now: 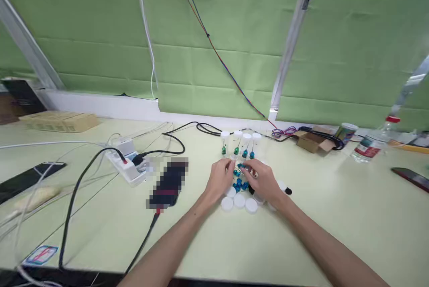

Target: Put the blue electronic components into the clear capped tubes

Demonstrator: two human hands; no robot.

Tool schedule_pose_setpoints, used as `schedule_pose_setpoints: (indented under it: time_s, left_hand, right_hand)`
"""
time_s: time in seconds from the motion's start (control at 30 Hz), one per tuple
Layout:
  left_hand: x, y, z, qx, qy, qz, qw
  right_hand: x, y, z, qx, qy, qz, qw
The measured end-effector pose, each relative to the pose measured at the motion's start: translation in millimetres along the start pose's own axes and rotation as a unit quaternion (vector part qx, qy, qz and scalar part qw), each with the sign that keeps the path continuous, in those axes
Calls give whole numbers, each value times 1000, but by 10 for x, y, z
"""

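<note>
Fingerwork on small parts appears to be the step in hand, with both hands meeting mid-tabletop (351, 220). Taking the blue parts (238, 184) as clock centre, the left hand (220, 175) sits at 9 o'clock and the right hand (262, 176) at 3. Each grip is narrow, thumb and fingers drawn close; whether either holds a part I cannot tell, as the fingers hide it. The blue parts lie loose between and just below the fingertips.

Next move, as I judge it, calls for a light, exact pinch and steady wrists, since four white-topped pieces (245, 153) stand upright at 12, near the fingertips, and look easy to knock. White caps (239, 200) lie at 6, some beside the right wrist.

Room is widest from 4 to 5 o'clock, bare out to the front edge. At 9 a phone (169, 182) limits the left side, with a power strip (129, 168) beyond. A box (311, 141) sits at 2, well apart. Past the row at 12, a black cable (208, 129) runs near the back edge.
</note>
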State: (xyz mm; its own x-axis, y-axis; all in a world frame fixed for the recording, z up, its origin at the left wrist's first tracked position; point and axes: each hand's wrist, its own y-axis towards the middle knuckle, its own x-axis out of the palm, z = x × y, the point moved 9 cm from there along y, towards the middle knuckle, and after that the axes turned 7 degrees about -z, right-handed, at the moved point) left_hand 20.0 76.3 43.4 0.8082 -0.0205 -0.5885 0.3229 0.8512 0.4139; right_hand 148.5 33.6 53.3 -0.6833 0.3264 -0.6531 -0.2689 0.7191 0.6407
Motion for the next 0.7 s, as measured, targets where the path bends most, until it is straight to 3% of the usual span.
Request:
schedule_pose_setpoints:
  time_s: [0.2, 0.4, 0.7]
  left_hand:
    - [48, -3, 89, 0, -161, -17, 987]
    - [237, -6, -15, -60, -350, -71, 932]
    - [298, -22, -24, -62, -411, -106, 903]
  right_hand:
    - [-76, -9, -85, -13, 30, 21, 999]
    - [-61, -6, -132, -24, 40, 4, 999]
    - [-62, -7, -91, -7, 41, 4, 999]
